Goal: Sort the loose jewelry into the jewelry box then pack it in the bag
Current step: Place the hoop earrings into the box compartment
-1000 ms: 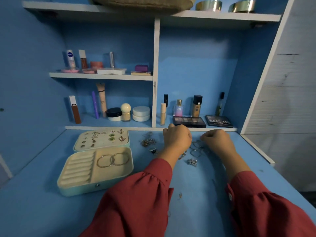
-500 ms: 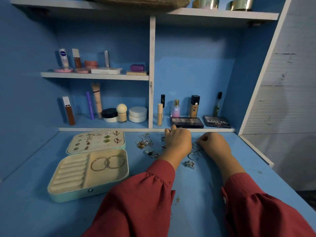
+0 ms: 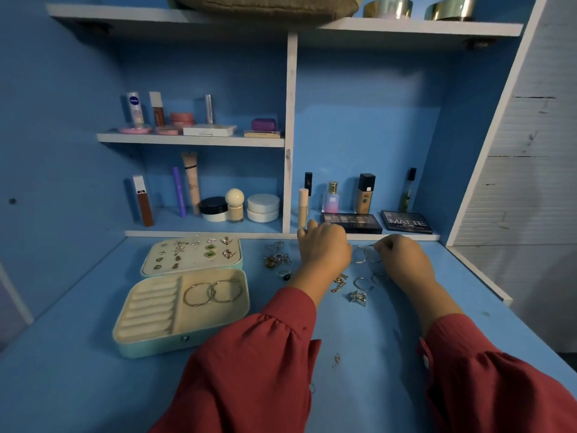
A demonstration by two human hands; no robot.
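Observation:
The mint jewelry box [image 3: 150, 337] lies open on the left of the blue desk. Two large hoops [image 3: 212, 292] sit in its base, and several earrings are pinned in its lid [image 3: 193, 254]. Loose jewelry [image 3: 276, 256] lies to the right of the box: a dark-stoned ring [image 3: 284, 275], a gold chain [image 3: 340, 281] and a silver piece [image 3: 358, 297]. My left hand [image 3: 324, 251] hovers over this pile with its fingers curled under and hidden. My right hand [image 3: 402, 257] pinches a thin silver hoop [image 3: 363, 254] whose other side reaches my left hand. An olive bag [image 3: 265, 4] rests on the top shelf.
Cosmetics line the shelves behind the desk: two eyeshadow palettes [image 3: 351, 221] just beyond my hands, with bottles, jars and tubes beside them. A small gold piece [image 3: 337, 357] lies near my left sleeve. The desk edge [image 3: 480, 276] runs along the right.
Both hands stay at the loose pile and have barely shifted. The silver hoop shows more plainly between them. The view has drifted slightly.

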